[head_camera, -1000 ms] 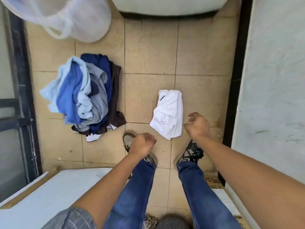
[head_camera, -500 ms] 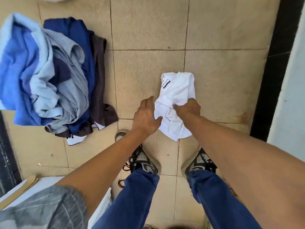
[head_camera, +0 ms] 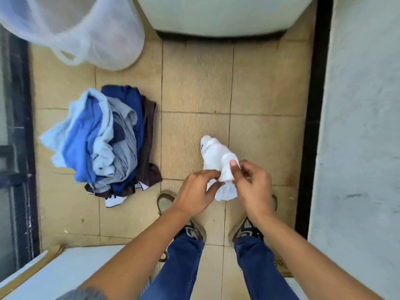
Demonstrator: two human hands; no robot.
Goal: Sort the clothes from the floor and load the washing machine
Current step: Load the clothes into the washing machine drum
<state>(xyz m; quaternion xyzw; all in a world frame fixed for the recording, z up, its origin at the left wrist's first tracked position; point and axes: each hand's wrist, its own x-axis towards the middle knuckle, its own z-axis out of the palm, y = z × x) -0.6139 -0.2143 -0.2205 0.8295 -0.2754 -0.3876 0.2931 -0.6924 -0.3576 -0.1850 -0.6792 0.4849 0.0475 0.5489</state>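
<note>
1. I have both hands on the white garment (head_camera: 217, 155), which is lifted off the tiled floor (head_camera: 194, 87) above the right-hand tiles, in front of my shoes (head_camera: 190, 229).
2. My left hand (head_camera: 194, 191) has its fingers curled into the cloth's lower left side, gripping a bunched fold.
3. My right hand (head_camera: 252, 187) pinches the cloth near its middle, thumb on top and fingers curled beneath; a loose end hangs down between the two hands.
4. The pile of blue, grey and dark clothes (head_camera: 106, 144) lies on the floor toward its left edge, well apart from the white piece, with a scrap of white showing under its near side.
5. The washing machine (head_camera: 223, 16) stands at the far edge of the floor, only its pale lower body in view.
6. A translucent white laundry basket (head_camera: 71, 29) sits at the far left corner, beside the machine.
7. A pale wall (head_camera: 359, 126) runs along the right edge.
</note>
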